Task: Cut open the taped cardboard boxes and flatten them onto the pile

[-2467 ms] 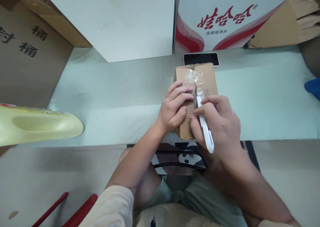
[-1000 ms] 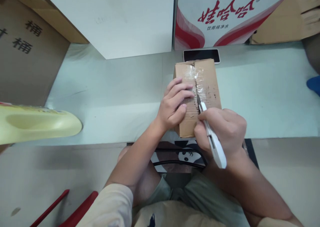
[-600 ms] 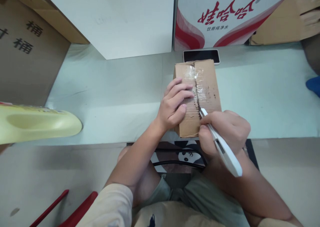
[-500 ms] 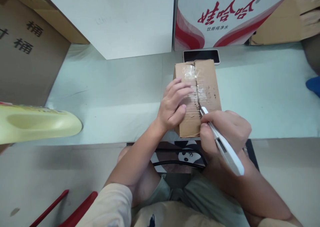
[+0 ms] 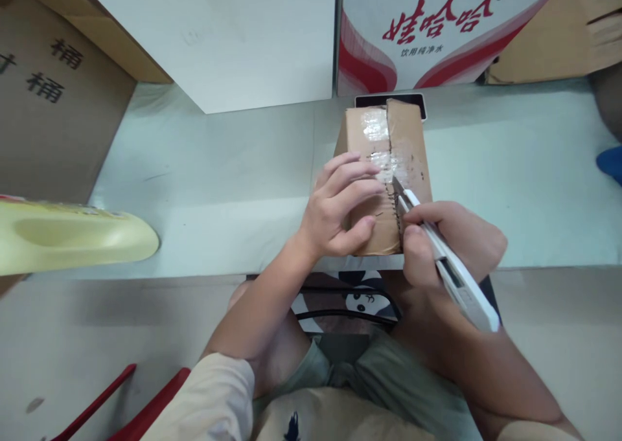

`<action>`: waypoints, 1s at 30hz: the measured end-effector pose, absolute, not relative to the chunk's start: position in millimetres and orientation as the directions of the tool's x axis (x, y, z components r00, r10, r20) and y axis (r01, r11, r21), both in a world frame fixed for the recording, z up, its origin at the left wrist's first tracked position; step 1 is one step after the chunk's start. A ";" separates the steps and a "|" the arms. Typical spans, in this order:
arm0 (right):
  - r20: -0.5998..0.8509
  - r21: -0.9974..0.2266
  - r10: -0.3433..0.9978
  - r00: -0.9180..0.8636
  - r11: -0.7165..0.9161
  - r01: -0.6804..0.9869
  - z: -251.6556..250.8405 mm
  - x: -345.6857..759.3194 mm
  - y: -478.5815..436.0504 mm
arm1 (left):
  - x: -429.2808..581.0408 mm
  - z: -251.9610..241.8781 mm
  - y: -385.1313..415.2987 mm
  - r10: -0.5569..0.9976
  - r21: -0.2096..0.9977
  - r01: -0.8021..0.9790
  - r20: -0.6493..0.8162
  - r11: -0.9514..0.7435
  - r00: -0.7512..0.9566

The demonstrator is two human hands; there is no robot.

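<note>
A small brown cardboard box (image 5: 411, 140) stands near the table's front edge, its top seam covered in part by clear tape with many small cuts along it. My left hand (image 5: 337, 204) rests on the box's left side with fingers spread over the top. In my right hand (image 5: 447, 240) is a white box cutter (image 5: 464, 289), gripped between thumb and fingers. Its blade is out, with the tip at the seam near the middle of the top. Behind the box lies a phone (image 5: 362, 101), partly hidden.
At the back stand a large white box (image 5: 218, 39) and a white-and-red printed carton (image 5: 418, 72). Brown cartons (image 5: 48, 130) flank the table (image 5: 233, 182). A yellow bottle (image 5: 78, 237) is on the left, a blue item (image 5: 610, 166) at the right edge.
The box has tilted and shifted slightly away from me. My right hand and the box cutter have moved right, and the blade tip now sits farther up the seam, more exposed.
</note>
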State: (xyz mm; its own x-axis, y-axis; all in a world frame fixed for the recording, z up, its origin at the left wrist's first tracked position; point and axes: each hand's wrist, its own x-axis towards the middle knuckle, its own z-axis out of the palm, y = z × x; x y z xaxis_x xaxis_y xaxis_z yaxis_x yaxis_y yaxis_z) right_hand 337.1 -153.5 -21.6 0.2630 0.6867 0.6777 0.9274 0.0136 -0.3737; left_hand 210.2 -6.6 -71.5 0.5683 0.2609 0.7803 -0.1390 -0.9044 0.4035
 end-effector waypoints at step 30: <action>0.611 -0.308 0.747 0.260 -0.078 0.948 -23.0 330.1 -138.4 | 204.8 -69.2 -17.5 0.392 0.585 0.012 0.527 -0.811 0.754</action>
State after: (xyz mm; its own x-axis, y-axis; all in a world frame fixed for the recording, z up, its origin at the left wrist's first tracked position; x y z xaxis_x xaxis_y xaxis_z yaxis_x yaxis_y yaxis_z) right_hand 330.1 -138.4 -23.0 0.2604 0.7475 0.6111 0.9481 -0.0783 -0.3082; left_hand 204.8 -17.5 -69.2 0.7544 0.3916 0.5268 0.0121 -0.8107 0.5854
